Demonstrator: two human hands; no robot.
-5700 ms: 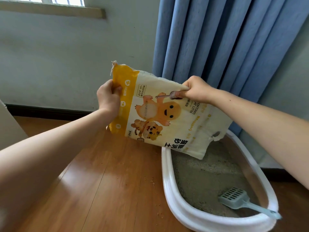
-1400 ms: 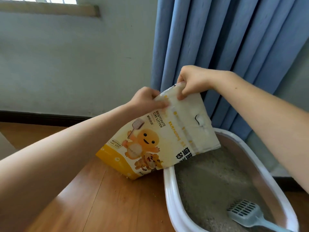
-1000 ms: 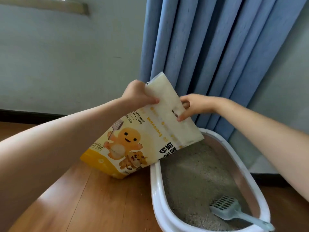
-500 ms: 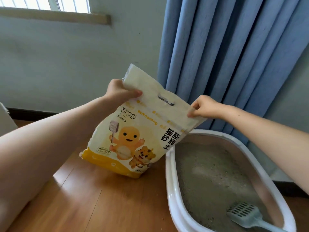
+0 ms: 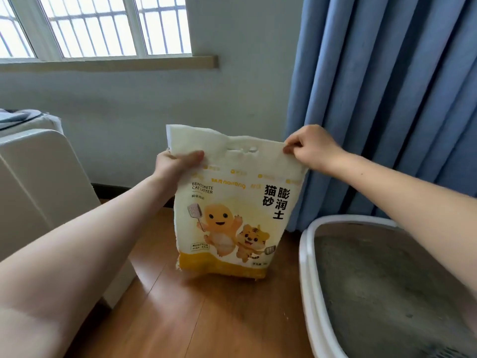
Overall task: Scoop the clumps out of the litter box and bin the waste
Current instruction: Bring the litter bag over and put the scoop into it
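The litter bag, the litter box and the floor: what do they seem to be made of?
Litter bag: looks like soft printed plastic film with a matte finish; its top crumples where the left hand and right hand pinch it. Litter box: probably moulded plastic, smooth white rim with a slight sheen. Floor: wood or wood-look laminate, with plank seams, grain and glossy reflections.

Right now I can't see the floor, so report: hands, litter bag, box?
Both hands, left and right, pinch the litter bag at its top corners. Bag upright over the wood floor, left of the litter box. Nothing between them.
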